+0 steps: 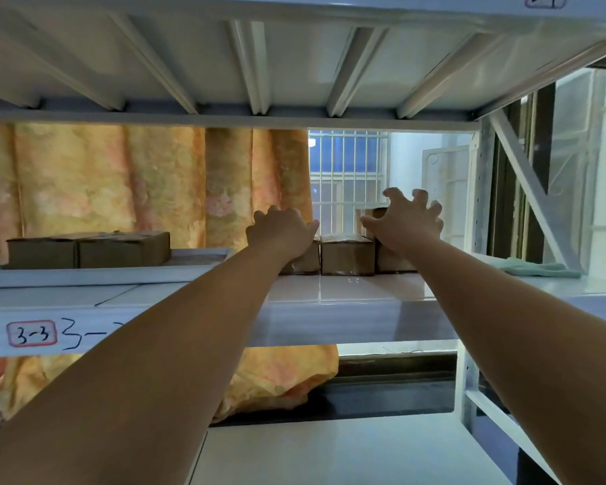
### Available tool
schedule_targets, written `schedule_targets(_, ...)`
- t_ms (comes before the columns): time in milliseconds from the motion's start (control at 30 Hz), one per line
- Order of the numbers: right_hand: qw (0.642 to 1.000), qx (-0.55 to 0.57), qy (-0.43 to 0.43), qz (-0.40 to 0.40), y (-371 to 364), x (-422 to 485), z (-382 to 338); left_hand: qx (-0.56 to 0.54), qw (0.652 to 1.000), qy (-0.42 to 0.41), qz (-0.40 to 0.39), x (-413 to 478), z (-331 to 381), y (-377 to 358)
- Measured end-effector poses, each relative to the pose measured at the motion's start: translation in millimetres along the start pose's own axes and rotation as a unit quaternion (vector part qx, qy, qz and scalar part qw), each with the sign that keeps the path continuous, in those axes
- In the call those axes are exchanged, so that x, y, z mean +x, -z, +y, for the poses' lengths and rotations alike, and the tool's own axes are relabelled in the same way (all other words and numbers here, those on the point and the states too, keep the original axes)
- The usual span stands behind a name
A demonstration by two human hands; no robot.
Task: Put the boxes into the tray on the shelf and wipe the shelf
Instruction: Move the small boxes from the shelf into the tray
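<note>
A white tray [102, 274] sits on the left of the shelf [347, 292] and holds two brown cardboard boxes [88, 252] side by side. Further right, three more boxes stand in a row on the bare shelf. My left hand [280, 231] lies palm down over the leftmost box [303, 262], its fingers curled out of sight behind it. The middle box [347, 255] is untouched. A smaller box [373, 218] is stacked on the right box [390, 262]. My right hand [411, 222] hovers at that stacked box with its fingers spread like a claw.
A green cloth [536, 269] lies on the shelf at the right. Behind the shelf hang an orange curtain [119, 187] and a barred window [347, 176]. The upper shelf's ribbed underside [259, 64] is close overhead. A diagonal brace [529, 183] stands at the right end.
</note>
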State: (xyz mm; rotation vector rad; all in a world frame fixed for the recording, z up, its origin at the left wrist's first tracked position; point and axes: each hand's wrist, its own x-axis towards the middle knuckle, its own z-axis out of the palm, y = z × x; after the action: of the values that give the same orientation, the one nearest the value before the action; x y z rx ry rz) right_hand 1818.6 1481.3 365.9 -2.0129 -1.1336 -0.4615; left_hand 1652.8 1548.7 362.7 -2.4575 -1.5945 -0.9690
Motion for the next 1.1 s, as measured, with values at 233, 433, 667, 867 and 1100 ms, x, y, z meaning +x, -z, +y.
schedule_targets(233,1.0,-0.014,0.015,0.021,-9.0,4.8,9.0,0.05,0.996,0.048,-0.052,14.5,-1.9,-11.9)
schedule_targets(433,0.995,-0.092,0.041,0.01,-3.8,16.6,3.5,0.044,0.996,0.026,-0.075,12.9,3.2,-9.5)
schedule_targets(667,0.994,-0.093,0.051,-0.013,-0.9,28.6,3.1,-0.006,0.995,0.041,-0.09,21.8,0.9,-19.4)
schedule_targets(867,0.996,-0.059,0.025,0.062,-20.8,29.1,5.6,-0.016,0.994,0.059,-0.087,23.3,-3.6,-27.6)
schedule_targets(1100,0.992,0.022,0.0,0.122,-33.4,28.0,10.8,-0.061,0.992,0.065,-0.093,17.7,-1.9,-23.8)
